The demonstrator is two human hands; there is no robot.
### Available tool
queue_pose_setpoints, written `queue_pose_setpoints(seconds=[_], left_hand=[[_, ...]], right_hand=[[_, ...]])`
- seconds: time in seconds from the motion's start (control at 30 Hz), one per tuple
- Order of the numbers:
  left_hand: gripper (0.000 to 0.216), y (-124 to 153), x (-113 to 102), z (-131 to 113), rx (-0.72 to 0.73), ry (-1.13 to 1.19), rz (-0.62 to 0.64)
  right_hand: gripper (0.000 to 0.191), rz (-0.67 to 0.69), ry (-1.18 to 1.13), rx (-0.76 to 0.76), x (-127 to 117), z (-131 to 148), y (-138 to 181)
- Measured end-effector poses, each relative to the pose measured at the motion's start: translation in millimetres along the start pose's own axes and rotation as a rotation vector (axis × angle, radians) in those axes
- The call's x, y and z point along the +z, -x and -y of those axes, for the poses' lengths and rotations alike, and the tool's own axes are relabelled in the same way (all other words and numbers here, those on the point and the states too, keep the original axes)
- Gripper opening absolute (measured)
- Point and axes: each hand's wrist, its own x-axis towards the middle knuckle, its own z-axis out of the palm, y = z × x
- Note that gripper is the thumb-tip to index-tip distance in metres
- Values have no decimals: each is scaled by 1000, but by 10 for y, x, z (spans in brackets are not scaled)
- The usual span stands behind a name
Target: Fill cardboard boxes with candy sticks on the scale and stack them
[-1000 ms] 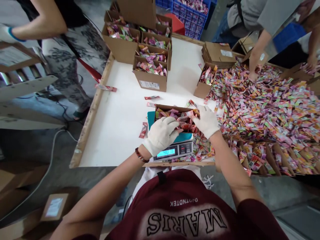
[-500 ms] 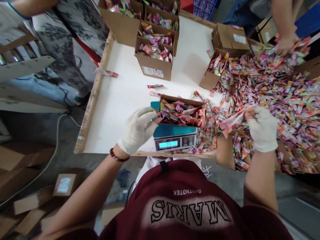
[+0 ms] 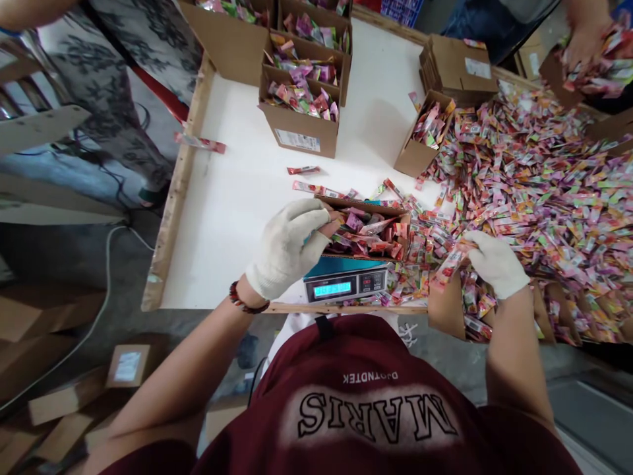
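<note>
A small open cardboard box (image 3: 363, 257) full of wrapped candy sticks sits over the teal plate of a digital scale (image 3: 346, 285) with a lit display. My left hand (image 3: 291, 247), in a white glove with bare fingertips, is closed at the box's left end. Its thumb and fingers pinch the end wall, partly hidden by the hand. To the right of the box, my gloved right hand (image 3: 497, 264) is closed on a few pink and red candy sticks (image 3: 449, 265). They hang above an open box of candy (image 3: 445, 307) at the table's front edge.
A large candy heap (image 3: 539, 178) covers the table's right side. Filled boxes (image 3: 301, 122) stand at the back, another filled box (image 3: 420, 148) by the heap, and flattened cartons (image 3: 457, 69) behind it. A co-worker's hand (image 3: 588, 46) holds candy at top right.
My right hand has moved left with the candy sticks, toward the scale. My left hand has shifted right, further over the box's end. The co-worker's hand has lifted candy from the heap.
</note>
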Motion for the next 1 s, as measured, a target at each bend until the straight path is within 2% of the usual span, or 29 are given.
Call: queue_pose_setpoints(seconds=[0.17, 0.23, 0.33, 0.4, 0.47, 0.53, 0.67, 0.77, 0.83, 0.87, 0.93, 1.0], left_hand=[[21, -57, 28, 77, 64, 3, -52], [19, -59, 47, 100, 73, 16, -53], [16, -70, 96, 125, 90, 30, -53], [15, -84, 128, 135, 103, 37, -59], [13, -88, 139, 129, 109, 44, -63], [11, -68, 112, 93, 110, 56, -64], [17, 82, -48, -55, 87, 84, -105], [26, 234, -102, -147, 111, 93, -127], [27, 292, -2, -164, 157, 82, -45], [28, 297, 93, -160, 175, 44, 53], [34, 258, 336, -134, 150, -114, 337], [40, 173, 560, -85, 76, -271, 580]], right_hand=[[24, 63, -41, -46, -118, 77, -136], [21, 90, 6, -18, -161, 129, -175], [20, 63, 136, 60, -283, 211, -180], [22, 23, 172, 60, -410, 292, -159], [23, -19, 85, 1, -539, 434, -143], [21, -79, -120, -50, -625, 659, -149], [17, -268, -496, -36, -577, 1182, -266], [19, -186, -583, -92, -398, 1291, -532], [23, -181, -602, -74, -251, 1154, -887], [24, -217, -605, -45, -178, 1044, -1132], [24, -295, -581, 34, -48, 803, -1742], [26, -290, -504, 149, 57, 619, -2427]])
